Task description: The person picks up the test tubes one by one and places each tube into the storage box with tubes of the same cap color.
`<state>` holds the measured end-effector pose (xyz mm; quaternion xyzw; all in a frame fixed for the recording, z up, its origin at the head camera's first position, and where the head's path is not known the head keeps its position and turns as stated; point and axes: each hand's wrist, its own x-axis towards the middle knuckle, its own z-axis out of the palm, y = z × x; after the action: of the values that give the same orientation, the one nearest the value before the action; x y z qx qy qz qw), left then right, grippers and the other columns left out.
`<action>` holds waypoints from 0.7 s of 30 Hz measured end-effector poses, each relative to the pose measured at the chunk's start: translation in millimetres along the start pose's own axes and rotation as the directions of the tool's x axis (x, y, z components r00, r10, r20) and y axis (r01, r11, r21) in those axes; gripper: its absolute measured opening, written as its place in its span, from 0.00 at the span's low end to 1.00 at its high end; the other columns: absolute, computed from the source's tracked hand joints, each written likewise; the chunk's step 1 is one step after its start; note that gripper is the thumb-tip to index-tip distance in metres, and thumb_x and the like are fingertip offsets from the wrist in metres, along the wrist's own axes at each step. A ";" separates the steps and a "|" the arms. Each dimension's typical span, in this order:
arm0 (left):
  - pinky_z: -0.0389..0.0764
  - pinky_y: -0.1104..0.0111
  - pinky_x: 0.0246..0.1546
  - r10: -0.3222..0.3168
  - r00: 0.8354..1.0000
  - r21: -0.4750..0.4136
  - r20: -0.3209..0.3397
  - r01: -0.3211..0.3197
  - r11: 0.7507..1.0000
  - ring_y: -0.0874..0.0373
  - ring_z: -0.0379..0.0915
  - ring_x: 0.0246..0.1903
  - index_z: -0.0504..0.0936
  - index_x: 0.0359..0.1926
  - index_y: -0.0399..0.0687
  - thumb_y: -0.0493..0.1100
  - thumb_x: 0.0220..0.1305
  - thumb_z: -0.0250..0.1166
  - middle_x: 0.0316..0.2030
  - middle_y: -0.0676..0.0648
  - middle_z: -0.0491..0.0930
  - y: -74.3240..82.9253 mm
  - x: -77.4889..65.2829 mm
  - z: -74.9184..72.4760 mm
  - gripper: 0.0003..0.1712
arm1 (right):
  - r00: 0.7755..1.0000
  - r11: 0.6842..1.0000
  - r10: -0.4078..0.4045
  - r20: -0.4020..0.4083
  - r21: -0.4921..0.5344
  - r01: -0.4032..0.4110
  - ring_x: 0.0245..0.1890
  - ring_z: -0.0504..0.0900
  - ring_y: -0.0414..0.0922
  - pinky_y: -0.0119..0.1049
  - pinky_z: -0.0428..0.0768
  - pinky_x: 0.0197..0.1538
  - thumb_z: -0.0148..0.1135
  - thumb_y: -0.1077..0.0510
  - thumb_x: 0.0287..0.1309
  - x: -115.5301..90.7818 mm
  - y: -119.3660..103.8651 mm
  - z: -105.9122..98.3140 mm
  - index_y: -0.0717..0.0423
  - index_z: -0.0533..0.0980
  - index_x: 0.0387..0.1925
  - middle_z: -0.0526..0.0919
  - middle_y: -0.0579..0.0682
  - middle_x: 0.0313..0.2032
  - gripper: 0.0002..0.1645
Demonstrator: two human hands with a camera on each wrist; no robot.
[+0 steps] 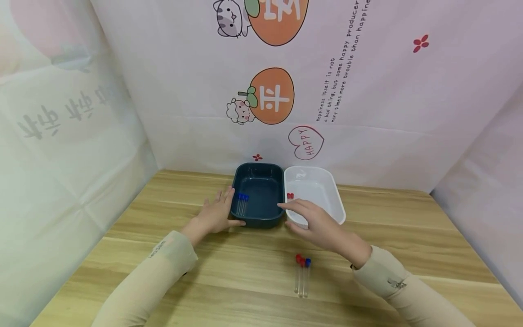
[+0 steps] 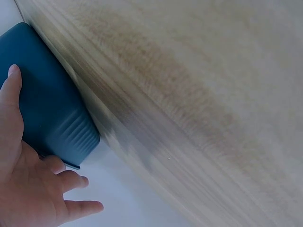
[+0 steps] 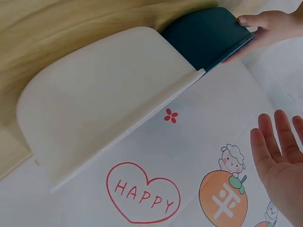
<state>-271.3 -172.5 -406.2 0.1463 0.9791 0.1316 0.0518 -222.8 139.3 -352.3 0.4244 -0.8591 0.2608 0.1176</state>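
Observation:
My left hand [image 1: 214, 213] rests against the left side of the dark blue tray [image 1: 261, 222], its thumb at the front wall and the other fingers spread along the side. Inside that tray lie several blue-capped tubes [image 1: 243, 204]. Over the front left of the white tray [image 1: 337, 200], my right hand [image 1: 320, 225] hovers with relaxed fingers, holding nothing. Two red caps [image 1: 290, 195] show in the white tray; what lies below them is hidden by the hand. In the right wrist view, the right hand [image 3: 281, 163] has its fingers extended, apart from the white tray [image 3: 104, 90].
On the wooden table [image 1: 229, 281], in front of the trays, lie two red-capped tubes [image 1: 301, 277] and one blue-capped tube [image 1: 307, 277], close together. The trays stand side by side near a printed cloth backdrop [image 1: 196, 145]. Cloth also hangs at both sides.

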 end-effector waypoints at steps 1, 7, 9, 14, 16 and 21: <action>0.47 0.30 0.68 0.000 1.000 -0.001 0.000 0.000 1.000 0.36 0.38 0.78 0.40 0.82 0.38 0.70 0.63 0.67 0.81 0.38 0.40 -0.2 0.1 0.4 0.67 | 1.000 1.000 -0.002 0.000 -0.007 0.002 0.59 0.79 0.52 0.51 0.78 0.61 0.70 0.61 0.65 -3.3 0.8 -0.3 0.57 0.78 0.64 0.82 0.53 0.58 0.26; 0.46 0.29 0.68 0.005 1.000 -0.004 -0.001 -0.005 1.000 0.35 0.38 0.78 0.39 0.82 0.38 0.71 0.63 0.66 0.81 0.38 0.39 -2.0 0.8 2.7 0.67 | 1.000 1.000 0.002 -0.017 -0.015 -0.002 0.57 0.80 0.52 0.52 0.79 0.59 0.73 0.63 0.60 -21.3 5.7 -0.1 0.60 0.79 0.61 0.82 0.53 0.55 0.27; 0.46 0.30 0.68 0.006 1.000 -0.007 -0.004 -0.006 1.000 0.35 0.38 0.78 0.39 0.82 0.38 0.71 0.63 0.66 0.81 0.38 0.40 -2.0 0.6 2.1 0.67 | 1.000 1.000 0.017 -0.025 -0.008 -0.017 0.57 0.79 0.52 0.52 0.79 0.59 0.73 0.63 0.60 -26.7 6.0 0.3 0.60 0.79 0.60 0.82 0.53 0.55 0.26; 0.46 0.30 0.68 0.007 1.000 -0.013 -0.003 -0.007 1.000 0.35 0.37 0.78 0.40 0.82 0.38 0.70 0.63 0.67 0.81 0.38 0.39 -0.8 -0.3 0.2 0.67 | 0.998 0.998 0.056 -0.015 -0.022 -0.056 0.57 0.79 0.53 0.53 0.79 0.58 0.73 0.64 0.59 -39.8 3.9 0.6 0.60 0.80 0.60 0.81 0.53 0.56 0.26; 0.46 0.30 0.68 0.008 1.000 -0.007 -0.002 -0.008 1.000 0.35 0.37 0.78 0.40 0.82 0.37 0.70 0.63 0.67 0.81 0.38 0.39 -0.8 -0.2 0.7 0.67 | 0.998 0.997 0.063 -0.008 -0.036 -0.064 0.56 0.79 0.52 0.53 0.79 0.58 0.74 0.64 0.58 -44.4 3.2 1.4 0.59 0.80 0.59 0.81 0.52 0.56 0.26; 0.46 0.30 0.68 0.008 1.000 -0.003 -0.004 -0.008 1.000 0.35 0.38 0.78 0.40 0.82 0.38 0.71 0.63 0.66 0.81 0.38 0.39 -0.6 0.7 1.9 0.67 | 0.996 0.994 0.085 0.006 -0.075 -0.084 0.54 0.80 0.50 0.51 0.81 0.56 0.78 0.60 0.55 -56.7 3.1 6.7 0.59 0.82 0.56 0.82 0.51 0.53 0.27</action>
<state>-271.9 -172.4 -408.2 0.1500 0.9784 0.1334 0.0495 -190.4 175.0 -383.0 0.3844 -0.8859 0.2314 0.1182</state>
